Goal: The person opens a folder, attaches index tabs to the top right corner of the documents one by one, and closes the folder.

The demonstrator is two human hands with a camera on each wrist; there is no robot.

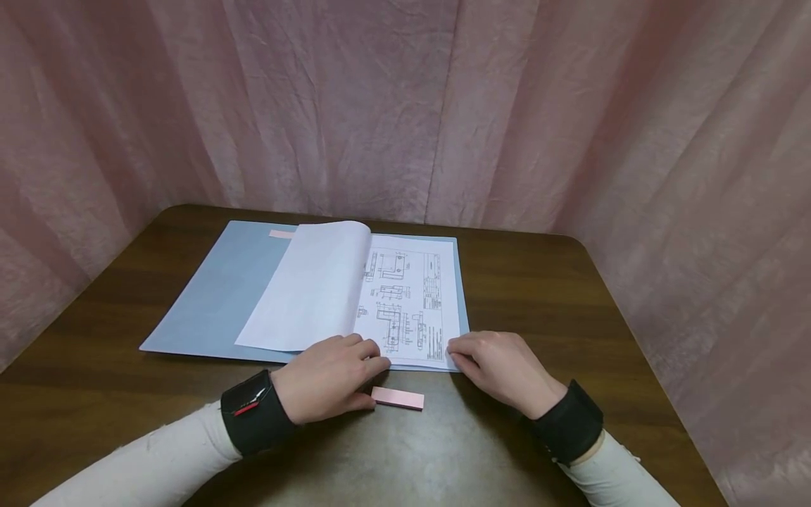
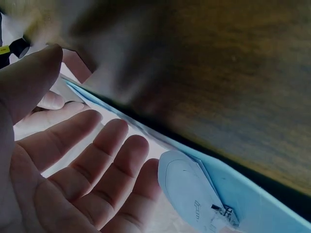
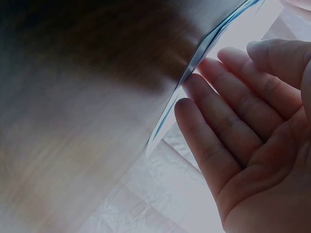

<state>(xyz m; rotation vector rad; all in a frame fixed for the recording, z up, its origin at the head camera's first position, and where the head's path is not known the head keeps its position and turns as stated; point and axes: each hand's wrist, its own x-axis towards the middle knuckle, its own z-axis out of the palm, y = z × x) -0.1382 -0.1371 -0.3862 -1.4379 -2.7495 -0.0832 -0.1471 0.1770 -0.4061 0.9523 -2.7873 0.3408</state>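
Note:
A light blue folder [image 1: 190, 296] lies opened out on the table with white sheets on it. One sheet [image 1: 310, 282] is turned over to the left, its blank side up and curved at the fold. Beside it a sheet with technical drawings [image 1: 437, 296] faces up. My left hand [image 1: 336, 373] rests at the lower edge of the papers, fingers relaxed in the left wrist view. At the lower right corner is my right hand [image 1: 500, 362], its fingers [image 3: 223, 116] extended along the paper edge. A pink sticky-note pad [image 1: 398, 398] lies close to my left thumb.
A pink strip [image 1: 281, 234] sits near the top of the folder. The brown wooden table [image 1: 532, 282] ends just behind the folder, where a pink curtain [image 1: 393, 105] hangs. Black bands [image 1: 256, 412] are on both wrists.

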